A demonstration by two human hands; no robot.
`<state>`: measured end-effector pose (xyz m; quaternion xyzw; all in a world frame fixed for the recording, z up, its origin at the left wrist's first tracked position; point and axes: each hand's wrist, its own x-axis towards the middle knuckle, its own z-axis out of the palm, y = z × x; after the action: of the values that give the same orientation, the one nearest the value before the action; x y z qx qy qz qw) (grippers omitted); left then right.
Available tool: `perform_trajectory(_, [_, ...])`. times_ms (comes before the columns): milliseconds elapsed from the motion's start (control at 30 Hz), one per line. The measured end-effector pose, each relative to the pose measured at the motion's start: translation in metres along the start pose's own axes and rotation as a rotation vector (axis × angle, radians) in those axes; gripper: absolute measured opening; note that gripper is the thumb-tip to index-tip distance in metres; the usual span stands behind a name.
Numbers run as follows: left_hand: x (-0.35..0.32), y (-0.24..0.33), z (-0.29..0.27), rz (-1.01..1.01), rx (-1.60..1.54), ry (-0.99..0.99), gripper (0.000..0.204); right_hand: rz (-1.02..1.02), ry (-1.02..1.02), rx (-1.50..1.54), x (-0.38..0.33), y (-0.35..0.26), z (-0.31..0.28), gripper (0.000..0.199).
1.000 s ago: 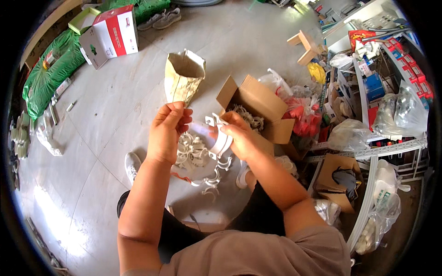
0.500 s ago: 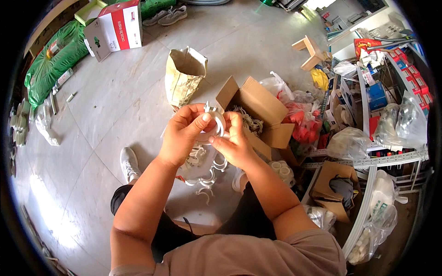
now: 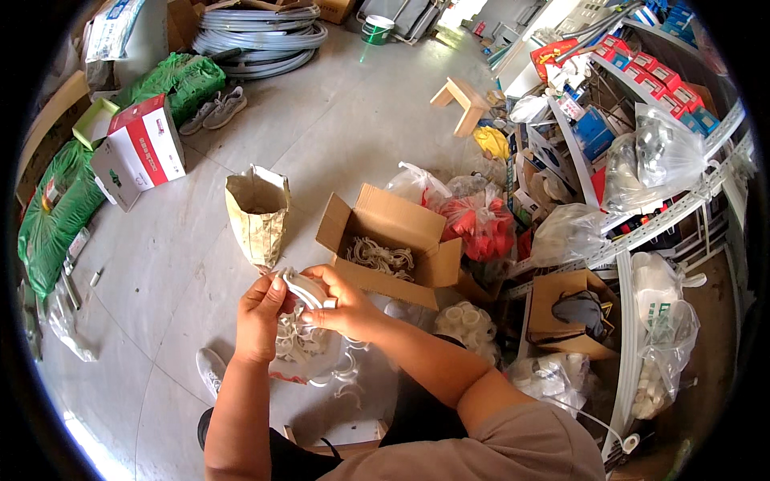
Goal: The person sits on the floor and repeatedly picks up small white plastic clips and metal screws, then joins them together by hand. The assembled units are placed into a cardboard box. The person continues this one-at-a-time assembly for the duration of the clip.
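Here, a smooth white curved clamp point(image 3: 305, 290) is held between both hands, above the grey tiled floor point(image 3: 345, 112); one end is pinched between thumb and fingers of the left hand point(image 3: 259, 317), the other is gripped by the bent fingers of the right hand point(image 3: 349, 310); below, loose white clips point(image 3: 298, 343) are heaped; beyond, a crumpled tan sack point(image 3: 258, 220) is stood open-mouthed; beside it, a cardboard box point(image 3: 405, 215), flaps splayed, is partly filled with pale arched pieces point(image 3: 378, 256)

a wooden stool point(image 3: 468, 96) rests on grey, seemingly tiled floor point(image 3: 353, 120) near white shelving point(image 3: 628, 321)
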<state>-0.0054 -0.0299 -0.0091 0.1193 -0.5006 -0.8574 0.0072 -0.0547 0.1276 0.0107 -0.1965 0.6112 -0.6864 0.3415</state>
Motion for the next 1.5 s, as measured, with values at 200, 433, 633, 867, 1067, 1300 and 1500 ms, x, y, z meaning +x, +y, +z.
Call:
perform_trajectory(200, [-0.006, 0.004, 0.011, 0.102, 0.021, -0.078, 0.031, 0.008, -0.016, -0.057, 0.003, 0.011, 0.002, 0.050])
perform_trajectory(433, [-0.006, 0.005, 0.005, 0.019, -0.057, -0.210, 0.033, -0.180, 0.021, 0.236, 0.006, 0.014, -0.001, 0.028])
perform_trajectory(633, [-0.006, 0.004, 0.001, 0.070, 0.045, -0.259, 0.036, -0.152, 0.064, 0.252, 0.006, 0.012, -0.002, 0.020])
perform_trajectory(867, [-0.004, 0.006, 0.001, 0.071, 0.006, -0.337, 0.036, -0.122, 0.074, 0.286, 0.008, 0.013, -0.005, 0.017])
perform_trajectory(1067, [0.002, 0.003, -0.003, 0.081, -0.029, -0.205, 0.017, -0.128, 0.094, 0.223, 0.008, 0.011, -0.007, 0.015])
perform_trajectory(1300, [0.007, -0.003, -0.003, 0.070, 0.056, -0.109, 0.017, -0.096, 0.147, 0.079, 0.008, 0.011, -0.007, 0.014])
perform_trajectory(1500, [0.010, -0.003, -0.004, -0.021, 0.034, -0.077, 0.016, -0.165, 0.170, -0.080, 0.010, 0.016, -0.010, 0.015])
